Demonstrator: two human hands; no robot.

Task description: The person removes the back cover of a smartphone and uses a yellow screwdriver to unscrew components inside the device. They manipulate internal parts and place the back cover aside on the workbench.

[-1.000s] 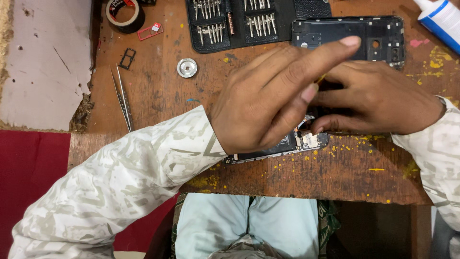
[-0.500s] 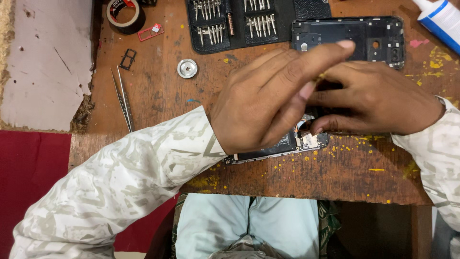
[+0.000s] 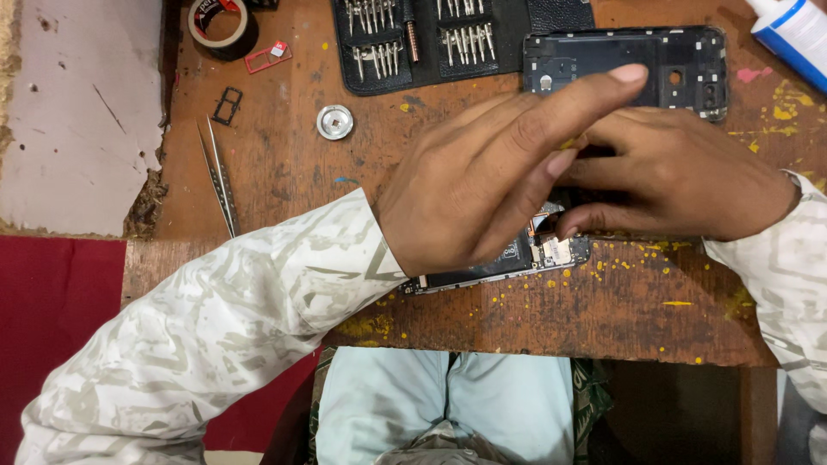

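- Left hand (image 3: 491, 185) over the opened phone (image 3: 508, 258), fingers stretched out long toward the right, thumb tucked under; cannot tell if anything sits between the fingertips.
- Right hand (image 3: 680, 172) from the right side, fingers curled and pressing down on the phone's insides; cannot tell if pinching a small part.
- Opened phone flat near the front edge of the wooden tabletop (image 3: 284, 164), mostly hidden under both hands, only its lower edge and a bit of circuit board showing.
- Black phone frame (image 3: 689, 60) just behind the hands, lying flat, partly covered by the left fingertip.
- Black case of small screwdriver bits (image 3: 431, 43) to the left of the frame, open, bits in rows.
- Round silver metal piece (image 3: 334, 121) alone on the wood, well apart from the hands.
- Tweezers (image 3: 220, 176) farther left, lying flat.
- Small black card tray (image 3: 227, 106) and small red card (image 3: 267, 57) near the tweezers.
- Roll of tape (image 3: 222, 26) at the top left.
- White and blue bottle (image 3: 797, 34) in the top right corner.
- Yellow paint specks on the wood by the phone.
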